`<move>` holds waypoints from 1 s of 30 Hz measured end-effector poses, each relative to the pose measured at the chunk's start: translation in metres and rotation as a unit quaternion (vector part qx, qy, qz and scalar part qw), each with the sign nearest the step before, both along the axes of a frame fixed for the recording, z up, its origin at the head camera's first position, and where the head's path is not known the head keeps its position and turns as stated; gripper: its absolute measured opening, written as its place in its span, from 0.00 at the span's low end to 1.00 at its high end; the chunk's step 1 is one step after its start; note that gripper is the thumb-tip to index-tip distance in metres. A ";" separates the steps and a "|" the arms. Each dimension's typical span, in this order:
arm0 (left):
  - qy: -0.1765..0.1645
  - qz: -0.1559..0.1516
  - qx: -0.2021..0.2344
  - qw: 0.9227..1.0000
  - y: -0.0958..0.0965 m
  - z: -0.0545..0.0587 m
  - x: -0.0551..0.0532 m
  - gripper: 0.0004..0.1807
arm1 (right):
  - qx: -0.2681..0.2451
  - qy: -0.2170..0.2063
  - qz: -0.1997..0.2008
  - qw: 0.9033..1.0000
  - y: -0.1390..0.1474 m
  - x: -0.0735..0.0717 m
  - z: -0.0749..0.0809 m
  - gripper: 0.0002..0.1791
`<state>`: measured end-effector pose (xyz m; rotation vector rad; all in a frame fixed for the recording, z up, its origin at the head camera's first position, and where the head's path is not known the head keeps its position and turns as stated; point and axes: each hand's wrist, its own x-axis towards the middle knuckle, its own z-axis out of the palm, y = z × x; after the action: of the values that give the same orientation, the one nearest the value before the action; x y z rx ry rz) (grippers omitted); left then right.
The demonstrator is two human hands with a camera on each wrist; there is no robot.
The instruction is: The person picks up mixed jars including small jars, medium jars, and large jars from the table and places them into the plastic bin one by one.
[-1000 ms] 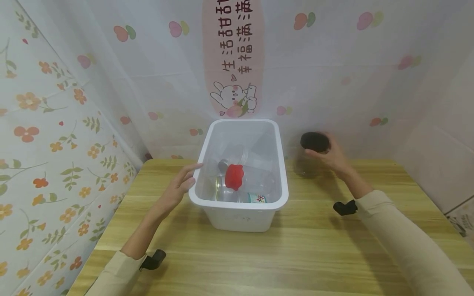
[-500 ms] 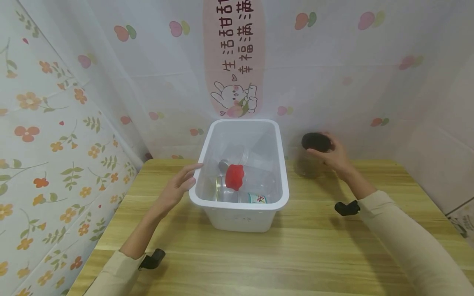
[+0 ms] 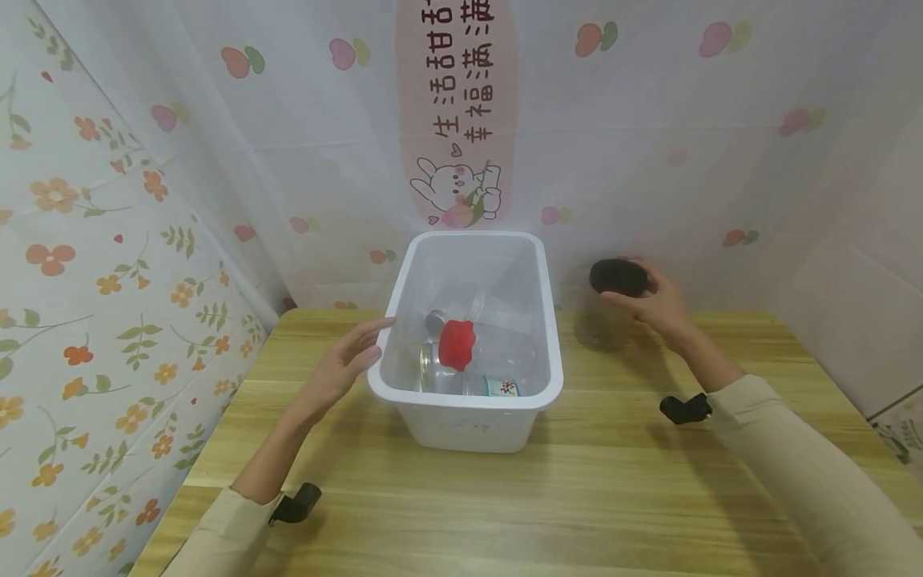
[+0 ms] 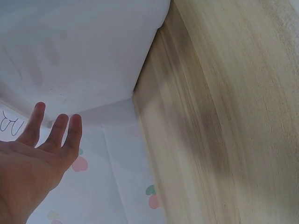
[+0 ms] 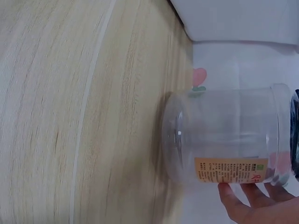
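At the back right of the table, my right hand grips a clear plastic jar near its top, thumb and fingers around it just under the black lid. The jar stands upright, and an orange printed label shows on its side in the right wrist view. On the other side, my left hand has its fingertips at the left rim of a white plastic bin. The fingers of that hand are spread and relaxed in the left wrist view, with nothing held.
Several clear jars lie in the bin, one with a red scalloped top and one with a teal floral band. Behind the wooden table hangs a printed curtain; a floral cloth covers the left side.
My right hand and the jar have shifted slightly to the right. The left hand and the bin have stayed in place.
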<state>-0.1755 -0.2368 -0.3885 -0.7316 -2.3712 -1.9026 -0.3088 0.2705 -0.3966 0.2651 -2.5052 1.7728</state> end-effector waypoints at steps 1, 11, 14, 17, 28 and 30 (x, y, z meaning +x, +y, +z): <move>0.001 0.001 0.000 1.000 0.000 0.000 0.000 0.25 | 0.003 -0.001 0.000 1.000 0.001 0.001 0.001 0.43; 0.005 0.002 0.001 1.000 0.000 0.000 0.000 0.24 | 0.042 -0.007 -0.005 0.999 0.008 0.006 0.008 0.46; 0.007 0.002 0.003 1.000 0.000 0.000 -0.001 0.25 | 0.048 0.001 -0.006 0.999 0.010 0.007 0.009 0.44; 0.007 0.000 0.005 1.000 0.001 0.000 -0.001 0.24 | 0.052 0.010 -0.007 0.999 0.010 0.009 0.011 0.43; 0.005 -0.001 0.007 1.000 0.001 0.000 -0.001 0.24 | 0.065 0.036 -0.008 0.997 0.010 0.011 0.021 0.40; 0.004 0.000 0.007 1.000 0.001 -0.001 -0.001 0.24 | 0.068 0.039 -0.007 0.997 0.011 0.011 0.022 0.41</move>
<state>-0.1762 -0.2361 -0.3891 -0.7360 -2.3502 -1.9106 -0.2980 0.2810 -0.3744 0.3166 -2.5703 1.5570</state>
